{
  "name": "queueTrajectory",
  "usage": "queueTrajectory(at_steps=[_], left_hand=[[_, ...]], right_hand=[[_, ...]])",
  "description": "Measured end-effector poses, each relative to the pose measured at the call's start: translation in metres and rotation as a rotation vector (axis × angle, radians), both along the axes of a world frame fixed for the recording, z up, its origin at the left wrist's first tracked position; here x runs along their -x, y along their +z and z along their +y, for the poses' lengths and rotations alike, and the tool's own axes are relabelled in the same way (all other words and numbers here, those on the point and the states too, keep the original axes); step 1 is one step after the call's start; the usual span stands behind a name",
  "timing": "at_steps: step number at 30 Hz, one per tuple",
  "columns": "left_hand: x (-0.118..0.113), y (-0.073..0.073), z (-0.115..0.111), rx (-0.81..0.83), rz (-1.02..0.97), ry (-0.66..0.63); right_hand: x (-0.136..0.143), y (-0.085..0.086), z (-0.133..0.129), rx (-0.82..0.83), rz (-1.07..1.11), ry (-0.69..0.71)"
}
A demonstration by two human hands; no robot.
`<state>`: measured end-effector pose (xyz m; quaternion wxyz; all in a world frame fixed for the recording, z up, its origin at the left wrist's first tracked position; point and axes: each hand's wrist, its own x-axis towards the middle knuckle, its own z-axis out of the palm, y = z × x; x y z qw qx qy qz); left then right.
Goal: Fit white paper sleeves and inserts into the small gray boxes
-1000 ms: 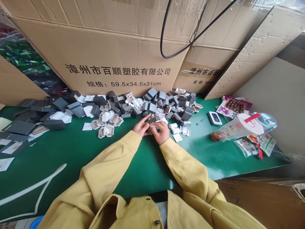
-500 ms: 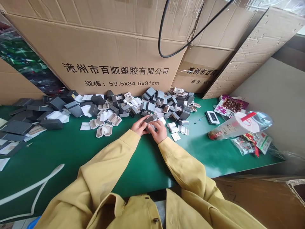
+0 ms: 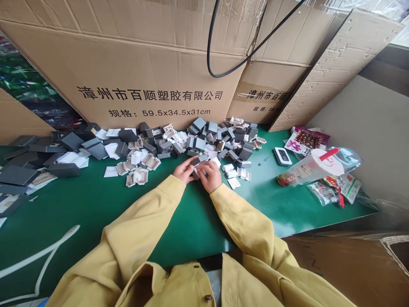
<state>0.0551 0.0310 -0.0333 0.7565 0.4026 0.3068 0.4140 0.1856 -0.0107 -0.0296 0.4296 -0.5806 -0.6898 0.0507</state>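
Observation:
Both hands meet over the green table, just in front of a heap of small dark grey boxes. Between them is one small dark grey box, with something pale showing at its near side. My left hand closes round its left side, fingers along the back. My right hand has its fingertips bent onto the box's near right part. Close by lie loose white inserts on the right and crumpled pale inserts on the left.
A second heap of grey boxes lies at far left. To the right are a plastic drink cup, a small white device and snack packets. Large cardboard cartons wall the back; a black cable hangs there. White cord lies front left.
The view has shifted slightly, so the scene sits a little further left. My right fingers have moved a little on the box; both hands stay on it.

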Motion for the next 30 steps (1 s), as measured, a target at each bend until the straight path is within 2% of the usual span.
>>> queueTrajectory(at_steps=[6,8,11,13,15,18,22,25,30], left_hand=[[0.003,-0.001,0.002,0.062,-0.084,0.013],[0.004,0.001,0.003,0.056,-0.097,0.003],[0.003,0.003,0.002,-0.004,-0.108,0.009],[0.001,0.003,0.001,-0.062,-0.119,0.017],[-0.001,0.003,-0.001,-0.114,-0.122,0.02],[-0.005,0.001,-0.004,-0.17,-0.096,0.041],[-0.009,-0.004,-0.005,-0.244,-0.069,0.101],[-0.01,-0.005,-0.004,-0.288,0.03,0.176],[-0.004,-0.002,-0.003,-0.421,0.367,0.402]], right_hand=[[0.005,0.003,-0.006,-0.008,-0.148,-0.007],[0.006,0.006,-0.007,-0.024,-0.129,0.03],[0.005,0.013,-0.006,-0.049,0.074,0.06],[0.003,0.016,-0.004,-0.011,0.279,-0.038],[0.001,0.016,-0.002,0.104,0.424,-0.123],[0.0,0.013,0.001,0.271,0.481,-0.049],[0.0,0.013,0.002,0.352,0.571,0.03],[0.001,0.018,0.0,0.441,0.662,0.0],[0.003,0.022,-0.002,0.542,0.664,-0.067]])
